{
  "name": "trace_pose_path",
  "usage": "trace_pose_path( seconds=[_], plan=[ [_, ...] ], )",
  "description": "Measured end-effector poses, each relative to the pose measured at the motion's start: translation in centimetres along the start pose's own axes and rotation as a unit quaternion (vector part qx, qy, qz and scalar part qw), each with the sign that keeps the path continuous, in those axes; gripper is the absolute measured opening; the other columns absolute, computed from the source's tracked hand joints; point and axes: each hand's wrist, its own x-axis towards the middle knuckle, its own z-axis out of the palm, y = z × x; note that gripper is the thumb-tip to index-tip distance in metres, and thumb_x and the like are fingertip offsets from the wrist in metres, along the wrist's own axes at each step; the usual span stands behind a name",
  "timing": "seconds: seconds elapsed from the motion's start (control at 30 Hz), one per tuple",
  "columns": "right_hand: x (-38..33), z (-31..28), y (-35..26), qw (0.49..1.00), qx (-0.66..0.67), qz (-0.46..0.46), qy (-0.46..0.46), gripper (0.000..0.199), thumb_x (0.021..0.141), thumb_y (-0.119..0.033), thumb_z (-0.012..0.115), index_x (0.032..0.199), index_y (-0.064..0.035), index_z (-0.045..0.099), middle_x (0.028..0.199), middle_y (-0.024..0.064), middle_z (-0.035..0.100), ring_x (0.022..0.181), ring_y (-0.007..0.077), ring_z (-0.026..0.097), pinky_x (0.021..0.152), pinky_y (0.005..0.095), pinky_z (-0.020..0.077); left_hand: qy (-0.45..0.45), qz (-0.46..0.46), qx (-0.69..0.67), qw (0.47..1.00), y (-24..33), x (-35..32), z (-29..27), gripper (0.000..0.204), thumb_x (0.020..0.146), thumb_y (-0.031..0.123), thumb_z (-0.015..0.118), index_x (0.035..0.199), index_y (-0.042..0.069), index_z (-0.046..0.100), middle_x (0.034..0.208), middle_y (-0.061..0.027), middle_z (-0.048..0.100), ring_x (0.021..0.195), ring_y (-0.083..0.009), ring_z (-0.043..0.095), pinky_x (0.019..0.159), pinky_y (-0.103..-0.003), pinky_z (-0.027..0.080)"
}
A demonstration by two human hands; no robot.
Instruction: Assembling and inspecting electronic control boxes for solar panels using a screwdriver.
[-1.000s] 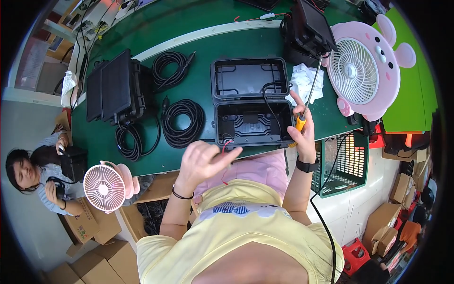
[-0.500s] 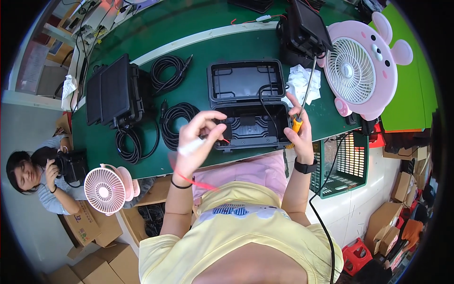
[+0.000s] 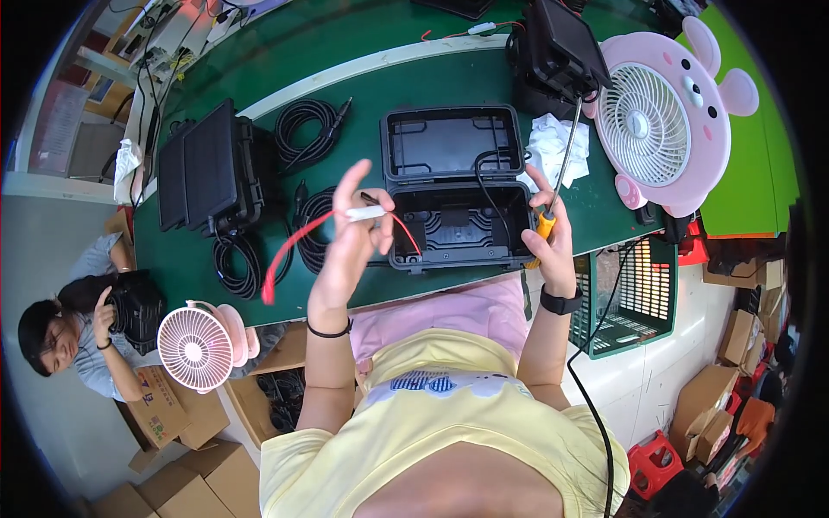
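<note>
One long-shafted screwdriver with a yellow handle [image 3: 545, 226] sits in the right hand [image 3: 559, 250], its fingers curled around the handle and the index fingertip raised. One thin red wire [image 3: 302, 231] with a white tubular sleeve [image 3: 366, 212] is in the left hand [image 3: 348, 246]; its index finger points up while the other fingers bend around the sleeve, though exactly which ones pinch it I cannot tell. Three coils of black ribbed cable [image 3: 309, 129] lie left of and beyond the left fingers. Two pink plastic fans are in view: a large animal-faced one [image 3: 661, 129] right of the right fingers, a small round one [image 3: 195, 347] well left of the left wrist. Between both hands' fingers stands one open black plastic box [image 3: 462, 257], lid tipped back; one black cable [image 3: 490, 197] loops into it, and the wire's other end reaches its left front corner. One green plastic crate [image 3: 654, 281] stands right of the right fingers.
</note>
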Motion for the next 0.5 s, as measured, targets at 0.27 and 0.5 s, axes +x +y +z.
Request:
trace_pose_path(
  seconds=[0.27, 0.5],
  plan=[
    [-0.3, 0.1, 0.0, 1.000, 0.008, 0.015, 0.004, 0.040, 0.075, -0.011, 0.069, 0.112, -0.0111, 0.055, 0.156, 0.0190, 0.037, 0.142, 0.0273, 0.036, 0.115, 0.0405, 0.0258, 0.065, 0.101, 0.667, 0.735, 0.7, 1.2, 3.6, 0.016, 0.086, 0.017, 0.073, 0.102, 0.013, 0.072, 0.091, -0.0086, 0.047, 0.080, -0.0262, 0.055, 0.066, -0.039, 0.051],
    [-0.2, 0.0, 0.1, 1.000, -0.009, 0.005, 0.000, 0.040, 0.076, -0.024, 0.071, 0.110, -0.0125, 0.054, 0.156, 0.0216, 0.037, 0.144, 0.0305, 0.034, 0.117, 0.0420, 0.0215, -0.041, 0.106, 0.655, 0.747, 0.5, 2.1, 4.6, 0.027, 0.087, 0.003, 0.064, 0.114, 0.005, 0.067, 0.100, -0.0108, 0.054, 0.094, -0.0292, 0.055, 0.083, -0.039, 0.051]
  ],
)
